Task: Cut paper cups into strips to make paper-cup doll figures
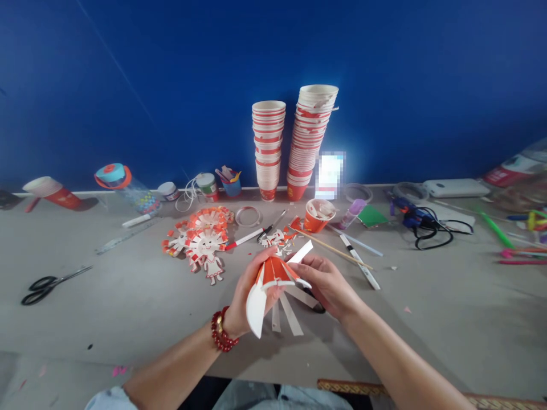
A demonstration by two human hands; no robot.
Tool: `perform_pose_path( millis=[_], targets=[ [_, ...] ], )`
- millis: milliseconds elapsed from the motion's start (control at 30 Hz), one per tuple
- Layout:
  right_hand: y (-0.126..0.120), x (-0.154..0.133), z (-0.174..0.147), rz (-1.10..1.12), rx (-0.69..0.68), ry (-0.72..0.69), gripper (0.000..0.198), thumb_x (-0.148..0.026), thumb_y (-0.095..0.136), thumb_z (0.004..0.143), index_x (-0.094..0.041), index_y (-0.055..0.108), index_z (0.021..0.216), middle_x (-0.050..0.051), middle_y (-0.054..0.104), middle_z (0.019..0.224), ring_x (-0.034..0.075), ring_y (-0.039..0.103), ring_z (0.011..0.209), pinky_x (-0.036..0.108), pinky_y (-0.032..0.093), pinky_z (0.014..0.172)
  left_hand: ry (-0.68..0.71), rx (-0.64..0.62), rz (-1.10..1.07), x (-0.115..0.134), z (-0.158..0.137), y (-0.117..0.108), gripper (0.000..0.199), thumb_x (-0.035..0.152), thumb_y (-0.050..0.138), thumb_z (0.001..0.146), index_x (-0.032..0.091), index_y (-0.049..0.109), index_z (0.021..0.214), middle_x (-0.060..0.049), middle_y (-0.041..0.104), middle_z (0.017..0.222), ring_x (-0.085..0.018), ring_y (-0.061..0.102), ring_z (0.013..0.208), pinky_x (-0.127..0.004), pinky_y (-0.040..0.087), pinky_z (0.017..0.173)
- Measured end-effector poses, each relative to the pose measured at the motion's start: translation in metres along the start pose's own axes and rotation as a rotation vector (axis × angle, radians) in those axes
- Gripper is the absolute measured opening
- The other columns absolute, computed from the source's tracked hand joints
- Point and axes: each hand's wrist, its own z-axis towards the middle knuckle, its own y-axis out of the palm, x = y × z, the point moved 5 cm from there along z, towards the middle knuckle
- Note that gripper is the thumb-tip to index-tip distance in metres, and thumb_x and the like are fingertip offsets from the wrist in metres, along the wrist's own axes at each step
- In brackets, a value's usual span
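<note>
A red and white paper cup [276, 272], its side cut into strips that splay outward, is between my hands above the front of the table. My left hand [244, 302] is wrapped round the cup from the left, with a red bead bracelet on its wrist. From the right, my right hand [327, 282] pinches one of the cup's strips, a white strip [302, 251] sticking up past the fingers. White strips [291, 314] hang below the cup. Under my right hand shows a black loop [318, 308], partly hidden, perhaps a scissors handle.
Two tall stacks of paper cups [268, 151] stand by the blue wall. Scraps lie before a cup of cuttings [319, 215]. Cut-paper figures [209, 242] and scissors [45, 289] are at left. A marker [361, 265], glue stick [352, 213] and cabled tool [410, 213] lie at right.
</note>
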Motion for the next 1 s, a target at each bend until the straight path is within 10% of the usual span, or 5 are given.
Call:
perform_pose_path(
  millis=[1000],
  targets=[
    [-0.011, 0.011, 0.006, 0.109, 0.169, -0.029, 0.027, -0.046, 0.070, 0.076, -0.019, 0.068, 0.075, 0.004, 0.067, 0.073, 0.017, 0.061, 0.066, 0.027, 0.047, 0.060, -0.044, -0.009, 0.059, -0.001, 0.003, -0.004, 0.047, 0.023, 0.063, 0.082, 0.020, 0.046, 0.126, -0.011, 0.058, 0.123, -0.025, 0.056, 0.113, -0.041, 0.043, 0.100]
  ],
)
